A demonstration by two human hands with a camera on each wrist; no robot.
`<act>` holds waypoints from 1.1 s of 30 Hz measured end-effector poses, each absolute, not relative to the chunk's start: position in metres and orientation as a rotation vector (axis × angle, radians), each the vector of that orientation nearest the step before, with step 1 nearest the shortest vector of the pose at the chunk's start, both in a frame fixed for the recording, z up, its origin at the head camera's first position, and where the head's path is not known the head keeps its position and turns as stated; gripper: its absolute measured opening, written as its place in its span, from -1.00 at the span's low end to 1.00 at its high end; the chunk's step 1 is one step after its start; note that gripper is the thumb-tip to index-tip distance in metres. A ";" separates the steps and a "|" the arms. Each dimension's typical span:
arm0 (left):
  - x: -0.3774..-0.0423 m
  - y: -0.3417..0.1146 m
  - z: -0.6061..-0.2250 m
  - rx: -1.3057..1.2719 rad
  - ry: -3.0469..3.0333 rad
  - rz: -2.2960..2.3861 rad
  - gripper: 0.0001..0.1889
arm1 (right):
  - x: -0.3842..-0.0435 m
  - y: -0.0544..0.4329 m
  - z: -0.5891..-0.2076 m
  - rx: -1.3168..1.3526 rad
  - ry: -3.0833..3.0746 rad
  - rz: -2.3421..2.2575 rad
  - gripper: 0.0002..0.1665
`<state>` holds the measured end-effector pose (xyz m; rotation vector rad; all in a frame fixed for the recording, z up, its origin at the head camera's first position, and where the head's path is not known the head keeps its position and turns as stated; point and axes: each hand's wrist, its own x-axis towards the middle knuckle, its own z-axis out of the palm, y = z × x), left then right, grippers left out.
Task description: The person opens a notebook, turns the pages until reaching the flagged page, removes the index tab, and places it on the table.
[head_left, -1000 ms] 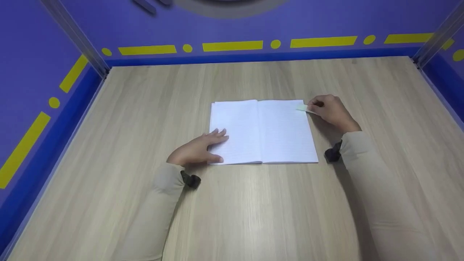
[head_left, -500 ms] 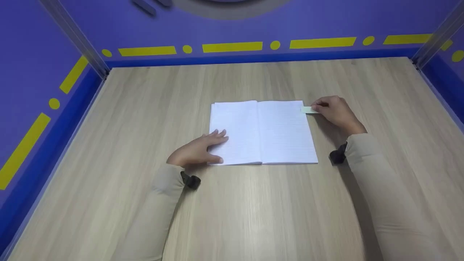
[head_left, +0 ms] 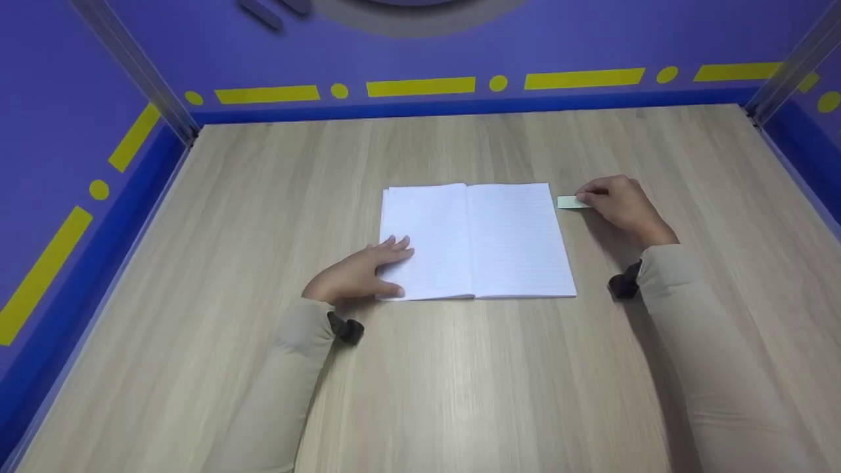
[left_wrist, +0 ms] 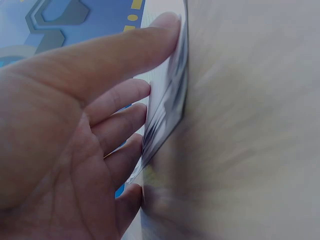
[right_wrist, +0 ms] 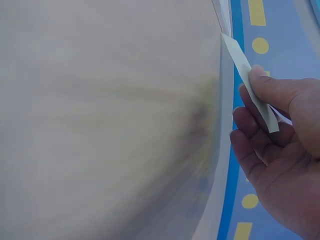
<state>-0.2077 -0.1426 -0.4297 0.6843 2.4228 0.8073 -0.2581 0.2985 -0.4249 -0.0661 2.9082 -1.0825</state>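
An open notebook (head_left: pixel 512 243) with white lined pages lies flat near the middle of the table. The left hand (head_left: pixel 361 269) rests on the lower left edge of its left page, fingers spread and fairly straight; in the left wrist view the thumb and fingertips touch the edge of the pages (left_wrist: pixel 170 105). Just past the notebook's upper right edge, the right hand (head_left: pixel 621 203) pinches a pale green paper strip (head_left: pixel 570 202) between thumb and fingers. In the right wrist view the strip (right_wrist: pixel 250 85) runs lengthwise out from under the thumb, its far end pointing toward the notebook.
The wood-grain table (head_left: pixel 420 381) is bounded by a blue-purple back wall (head_left: pixel 420 59) with yellow dashes and dots, and by similar side walls. A black wrist camera (head_left: pixel 348 328) sits on the left wrist, another wrist camera (head_left: pixel 624 282) on the right.
The right hand has moved to the right with the paper strip, whose end overlapped the right page and is now apart from it. The left hand has stayed in place.
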 end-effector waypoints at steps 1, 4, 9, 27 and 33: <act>-0.208 -0.143 -0.430 0.685 2.422 0.808 -0.21 | -0.258 0.300 -0.425 -0.075 2.915 -1.073 -0.66; -0.208 -0.143 -0.430 0.684 2.422 0.809 -0.21 | -0.257 0.303 -0.424 -0.095 2.926 -1.056 -0.65; -0.209 -0.143 -0.431 0.673 2.422 0.797 -0.21 | -0.255 0.309 -0.423 -0.095 2.925 -1.047 -0.65; -0.208 -0.142 -0.431 0.675 2.428 0.803 -0.22 | -0.254 0.319 -0.427 -0.032 2.928 -0.976 -0.67; -0.210 -0.142 -0.433 0.666 2.433 0.796 -0.22 | -0.255 0.320 -0.427 -0.033 2.942 -0.948 -0.69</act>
